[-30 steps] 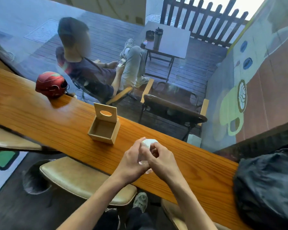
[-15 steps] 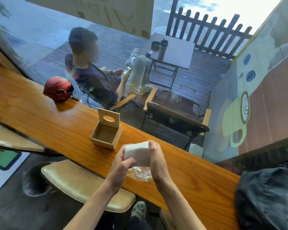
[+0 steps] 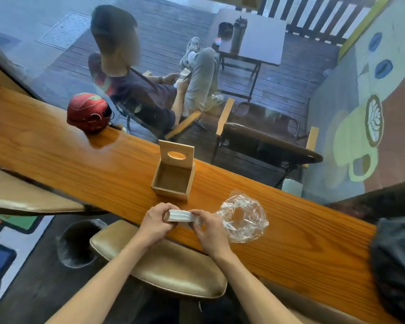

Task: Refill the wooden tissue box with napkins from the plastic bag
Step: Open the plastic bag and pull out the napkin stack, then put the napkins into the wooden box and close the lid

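Observation:
The wooden tissue box (image 3: 173,181) stands on the wooden counter (image 3: 80,164) with its lid tipped up; the lid has an oval slot and the inside looks bare. Just in front of it, a stack of white napkins (image 3: 181,216) lies flat between my hands. My left hand (image 3: 156,224) grips the stack's left end and my right hand (image 3: 209,230) grips its right end. The clear plastic bag (image 3: 243,216) lies crumpled on the counter to the right of my right hand, with nothing visible in it.
A red helmet (image 3: 88,113) sits at the counter's far edge on the left. A dark bag (image 3: 398,260) rests at the right end. Padded stools (image 3: 164,265) stand below the counter's near edge. Behind the window glass a person sits on a deck chair.
The napkin stack has come out of the plastic bag, which now lies on the counter to the right. Both hands have lowered the stack and turned it flat, closer to the box.

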